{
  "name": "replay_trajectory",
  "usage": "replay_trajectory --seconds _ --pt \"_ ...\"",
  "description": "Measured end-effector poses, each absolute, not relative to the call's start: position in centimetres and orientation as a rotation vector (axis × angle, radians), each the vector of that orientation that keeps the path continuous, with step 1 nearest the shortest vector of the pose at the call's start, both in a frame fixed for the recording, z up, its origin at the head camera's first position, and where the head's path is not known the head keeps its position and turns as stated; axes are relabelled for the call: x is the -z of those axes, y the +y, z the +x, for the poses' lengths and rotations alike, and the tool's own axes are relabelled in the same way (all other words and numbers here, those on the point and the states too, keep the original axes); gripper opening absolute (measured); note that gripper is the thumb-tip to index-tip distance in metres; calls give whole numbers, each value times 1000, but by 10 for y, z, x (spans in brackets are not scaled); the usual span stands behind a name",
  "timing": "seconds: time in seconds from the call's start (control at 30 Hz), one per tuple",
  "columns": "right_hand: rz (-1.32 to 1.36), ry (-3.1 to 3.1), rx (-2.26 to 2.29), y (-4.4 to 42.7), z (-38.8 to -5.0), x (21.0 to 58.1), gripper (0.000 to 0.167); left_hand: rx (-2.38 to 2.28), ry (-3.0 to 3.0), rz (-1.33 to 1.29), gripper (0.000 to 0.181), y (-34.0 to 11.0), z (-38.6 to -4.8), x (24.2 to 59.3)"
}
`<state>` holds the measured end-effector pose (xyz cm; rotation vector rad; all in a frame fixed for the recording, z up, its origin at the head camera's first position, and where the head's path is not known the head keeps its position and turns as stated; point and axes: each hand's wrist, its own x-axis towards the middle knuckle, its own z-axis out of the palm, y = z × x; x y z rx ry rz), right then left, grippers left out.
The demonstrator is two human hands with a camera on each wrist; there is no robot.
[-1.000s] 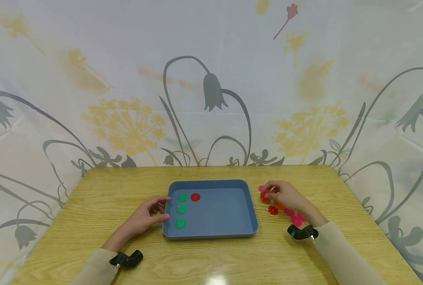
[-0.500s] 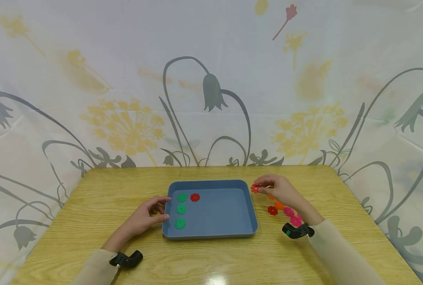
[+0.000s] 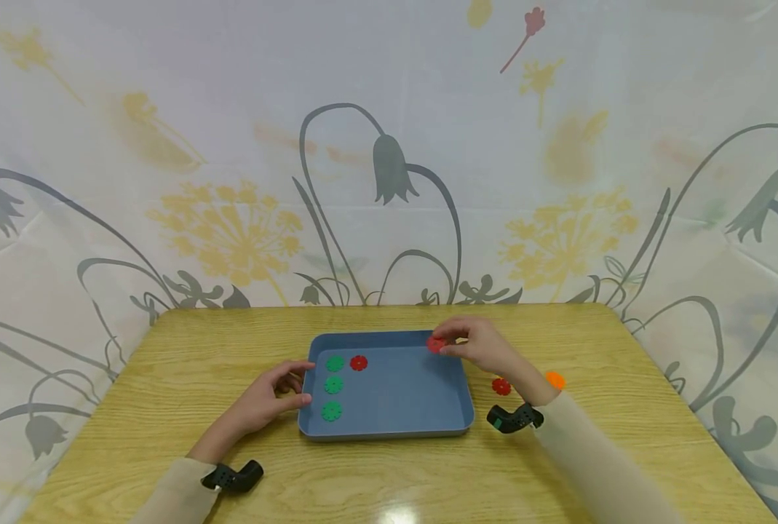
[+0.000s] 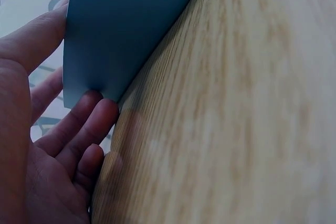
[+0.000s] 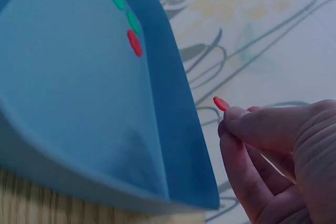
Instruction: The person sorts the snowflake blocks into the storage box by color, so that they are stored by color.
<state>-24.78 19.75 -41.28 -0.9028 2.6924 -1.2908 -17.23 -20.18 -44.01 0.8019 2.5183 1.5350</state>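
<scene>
My right hand (image 3: 479, 345) pinches a red flower-shaped disc (image 3: 436, 344) between thumb and fingertips, above the far right corner of a blue tray (image 3: 402, 407). The right wrist view shows that red disc (image 5: 220, 103) edge-on, apart from the tray. My left hand (image 3: 269, 397) holds the tray's left rim, thumb and index tip over it; in the left wrist view other fingers (image 4: 107, 114) bend against the outer wall. Inside the tray, green flower discs (image 3: 333, 384) form a column at the left. One red disc (image 3: 359, 363) lies right of the top green one.
On the wooden table (image 3: 389, 473), right of the tray, lie a loose red disc (image 3: 501, 386) and an orange disc (image 3: 555, 380). The right forearm covers that area partly. A patterned cloth (image 3: 389, 233) stands behind the table's far edge.
My right hand has picked up a red disc from the loose pieces and carried it left to over the tray's far right corner. The left hand and tray stay put.
</scene>
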Motion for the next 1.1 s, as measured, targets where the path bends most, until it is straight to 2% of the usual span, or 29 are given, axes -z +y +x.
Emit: replay_trajectory --seconds 0.63,1.1 --pt "-1011 2543 1116 113 -253 429 20 -1538 2533 773 49 -201 -171 439" --pt "-986 2480 1032 89 -251 435 18 -1549 2522 783 49 -201 -171 439"
